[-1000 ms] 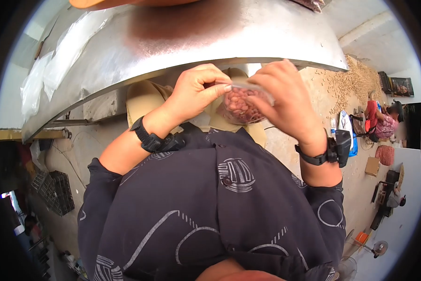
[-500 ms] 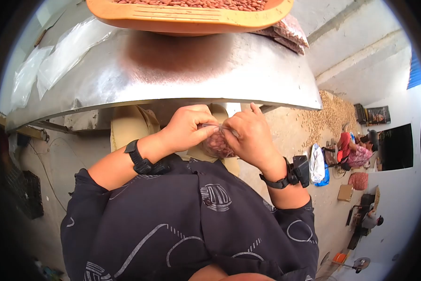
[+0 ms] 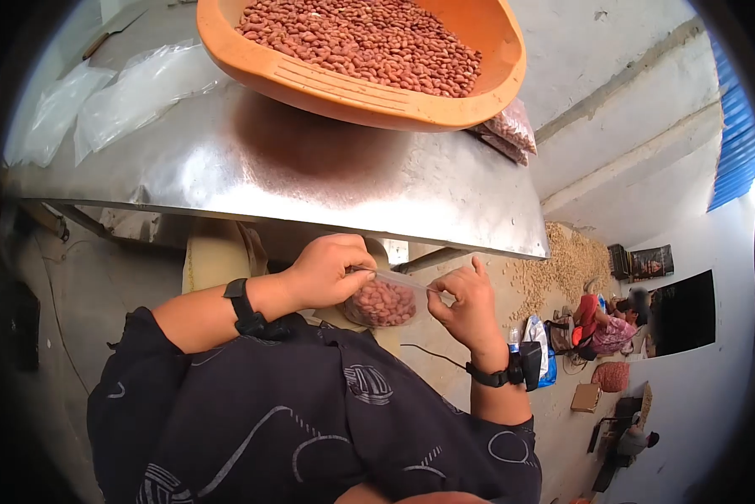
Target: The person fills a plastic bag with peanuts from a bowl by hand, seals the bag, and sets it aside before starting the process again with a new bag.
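A clear plastic bag of reddish-brown nuts [image 3: 382, 304] hangs between my two hands, below the front edge of the metal table [image 3: 327, 181]. My left hand [image 3: 334, 270] pinches the left corner of the bag's top. The right corner is pinched between the thumb and finger of my right hand [image 3: 464, 304]. The top edge of the bag is stretched straight, and the nuts lie in its lower part. Beyond my hands, an orange basin [image 3: 352, 95] holds many loose nuts [image 3: 369, 42].
Empty plastic bags [image 3: 142, 88] lie at the table's left, near a knife-like tool [image 3: 109, 35]. Filled bags [image 3: 512, 130] sit right of the basin. Pods [image 3: 562, 269] cover the floor at right, near a seated person [image 3: 611, 332]; another person [image 3: 636, 441] is farther down.
My hands have moved apart, stretching the bag's top edge between them. The view has shifted, so more of the basin's contents shows.
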`<control>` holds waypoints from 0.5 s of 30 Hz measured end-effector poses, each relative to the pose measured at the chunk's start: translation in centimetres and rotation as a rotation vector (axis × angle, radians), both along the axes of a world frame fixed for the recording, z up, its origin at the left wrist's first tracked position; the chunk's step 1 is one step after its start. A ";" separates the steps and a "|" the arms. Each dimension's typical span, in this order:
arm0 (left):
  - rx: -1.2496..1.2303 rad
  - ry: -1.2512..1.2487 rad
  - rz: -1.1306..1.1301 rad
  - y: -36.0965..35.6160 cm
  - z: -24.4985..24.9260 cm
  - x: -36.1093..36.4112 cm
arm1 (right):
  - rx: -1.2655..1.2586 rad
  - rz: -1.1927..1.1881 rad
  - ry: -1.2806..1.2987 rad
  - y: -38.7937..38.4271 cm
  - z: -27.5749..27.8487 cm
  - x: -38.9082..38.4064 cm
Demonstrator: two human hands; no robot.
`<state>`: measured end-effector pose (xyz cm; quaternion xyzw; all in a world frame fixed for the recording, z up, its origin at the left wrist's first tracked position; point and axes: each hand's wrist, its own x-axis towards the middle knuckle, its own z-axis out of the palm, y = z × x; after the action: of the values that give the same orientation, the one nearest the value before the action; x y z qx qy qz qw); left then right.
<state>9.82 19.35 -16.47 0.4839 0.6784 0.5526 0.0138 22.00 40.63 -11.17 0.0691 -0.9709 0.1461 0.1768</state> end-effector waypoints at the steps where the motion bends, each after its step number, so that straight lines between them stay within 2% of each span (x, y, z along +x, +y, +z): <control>1: -0.002 -0.005 0.000 -0.1 -0.1 0.0 | 0.010 0.000 -0.005 0.4 -0.1 0.2; 7: -0.016 -0.019 0.020 -0.1 0.0 -0.1 | -0.038 -0.032 0.031 2.9 -0.2 1.5; 11: -0.038 -0.049 0.031 -0.2 0.3 0.0 | -0.178 -0.076 -0.003 4.6 -0.6 2.5; 14: -0.093 -0.105 0.056 -0.2 0.4 -0.1 | -0.800 -0.225 -0.118 6.8 -3.9 3.5; 15: -0.060 -0.100 0.055 -0.1 0.1 -0.1 | -1.120 -0.144 -0.161 6.3 -4.6 3.7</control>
<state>9.69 19.30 -16.35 0.4360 0.7064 0.5556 0.0470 25.66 46.95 -15.79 -0.1129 -0.7581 0.6308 0.1213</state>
